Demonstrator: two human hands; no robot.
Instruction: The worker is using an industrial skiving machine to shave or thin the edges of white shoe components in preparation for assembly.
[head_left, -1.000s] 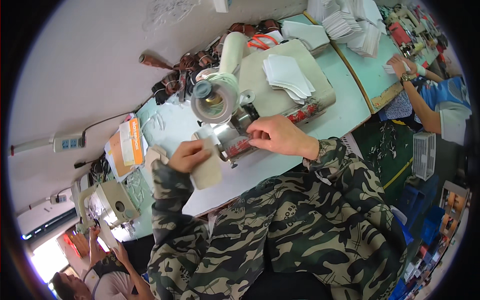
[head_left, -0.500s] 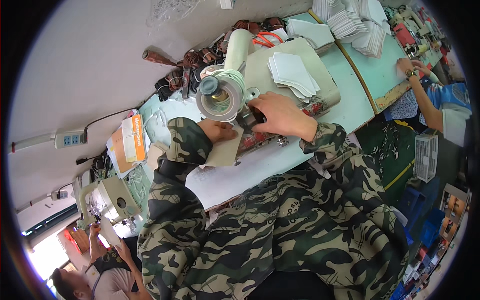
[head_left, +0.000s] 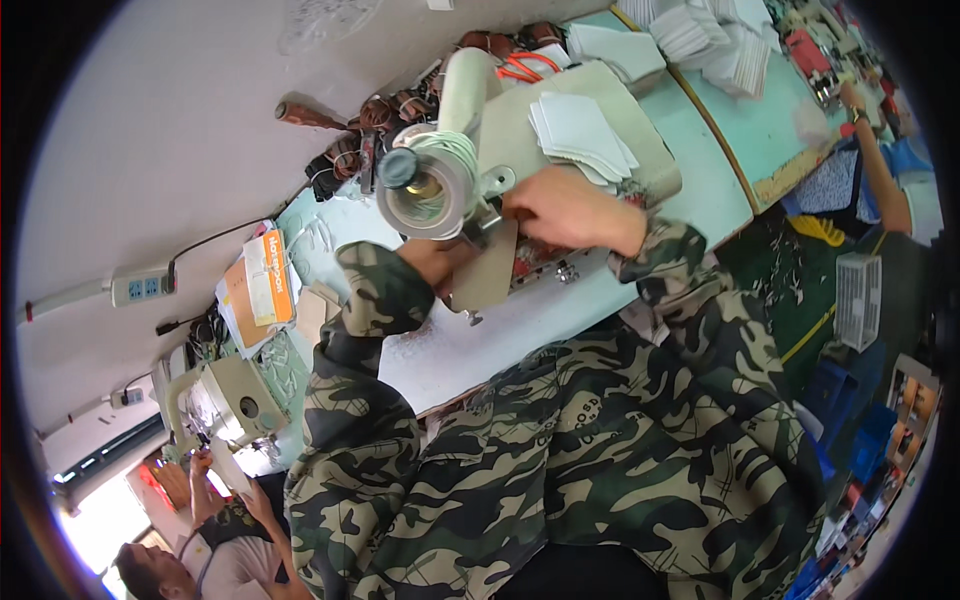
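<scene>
My left hand (head_left: 432, 257) holds a flat beige panel (head_left: 487, 277) with one straight edge and a rounded corner. The panel lies under the head of a cream sewing machine (head_left: 468, 85), and part of my left fingers is hidden behind it. My right hand (head_left: 580, 208) is bent, its fingertips drawn together beside the metal parts near the panel's upper corner. What those fingertips grip, if anything, is hidden. Just above both hands sits a round spool (head_left: 430, 190) wound with pale green thread, topped by a dark knob.
White cut panels (head_left: 580, 135) lie on the machine's flat top, with more white stacks (head_left: 690, 35) at the far right. Orange-handled scissors (head_left: 527, 66), a screwdriver (head_left: 308, 116) and brown bundles line the wall. Left is an orange notebook (head_left: 266, 277). Co-workers sit at both sides.
The beige panel has turned and shifted right, closer under the machine head. My right hand's fingers, spread around the metal part before, have drawn together. My left hand has moved slightly right.
</scene>
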